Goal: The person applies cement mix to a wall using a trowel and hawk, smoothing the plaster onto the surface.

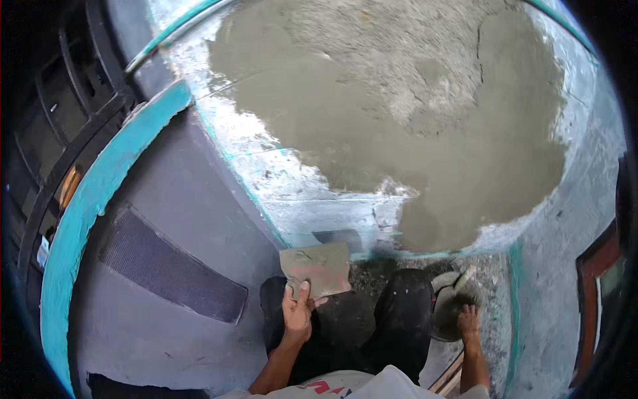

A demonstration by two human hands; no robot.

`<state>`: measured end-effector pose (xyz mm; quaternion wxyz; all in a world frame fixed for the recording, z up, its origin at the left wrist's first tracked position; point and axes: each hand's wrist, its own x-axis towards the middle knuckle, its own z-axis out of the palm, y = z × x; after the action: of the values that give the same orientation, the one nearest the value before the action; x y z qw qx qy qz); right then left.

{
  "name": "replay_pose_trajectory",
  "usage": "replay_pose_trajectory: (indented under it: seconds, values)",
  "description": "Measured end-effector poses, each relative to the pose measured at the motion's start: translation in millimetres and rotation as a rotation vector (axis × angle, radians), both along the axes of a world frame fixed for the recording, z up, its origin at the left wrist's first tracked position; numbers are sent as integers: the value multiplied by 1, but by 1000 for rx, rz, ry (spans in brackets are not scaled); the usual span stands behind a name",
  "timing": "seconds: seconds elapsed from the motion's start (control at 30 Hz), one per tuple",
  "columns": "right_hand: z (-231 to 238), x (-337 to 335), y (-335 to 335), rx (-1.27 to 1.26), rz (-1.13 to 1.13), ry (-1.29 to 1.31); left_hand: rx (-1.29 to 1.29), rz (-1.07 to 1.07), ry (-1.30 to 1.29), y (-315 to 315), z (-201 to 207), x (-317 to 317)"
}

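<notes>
My left hand (298,319) grips the lower edge of a flat rectangular board (318,271), thumb on its face. Cement smears coat the board, which is tilted in front of my knees. Low on the right, my right hand (469,322) reaches down at a round container (444,326) of grey mortar beside my knee. Its fingers are curled, and I cannot make out what they hold. Pale, cement-crusted pieces (446,280) lie at the container's far rim. Ahead stands a wall with a broad patch of damp grey plaster (492,169) around a rougher area (405,66).
A grey ledge (179,179) with a dark ribbed strip (174,266) lies left, bordered by a turquoise edge (86,219). Beyond it is a black metal gate (73,146). A grey side wall (558,266) rises on the right, with a reddish-brown frame (590,292). Wooden strips (446,376) lie near my right forearm.
</notes>
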<state>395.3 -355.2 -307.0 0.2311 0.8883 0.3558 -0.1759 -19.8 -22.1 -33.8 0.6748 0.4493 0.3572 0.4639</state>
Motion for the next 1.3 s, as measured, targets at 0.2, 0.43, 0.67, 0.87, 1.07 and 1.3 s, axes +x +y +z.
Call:
replay_pose_trajectory:
  seconds: [0.2, 0.43, 0.67, 0.87, 1.07, 1.3]
  values:
    - [-61, 19, -1, 132, 203, -252, -126, -81, -108, -4, 6, 4]
    - [-55, 27, 23, -55, 164, 8, -198, 84, -365, -6, 10, 6]
    - [107, -5, -2, 83, -28, -96, -54, 146, -266, 11, 38, 13]
    - [294, -116, 22, 1204, -121, -46, 83, 182, -207, 28, 63, 46]
    - [361, -191, 101, 1567, 402, 12, 199, 78, -312, 14, 88, 65]
    - [358, -189, 124, 1553, 497, 102, 327, 134, -214, 9, 83, 55]
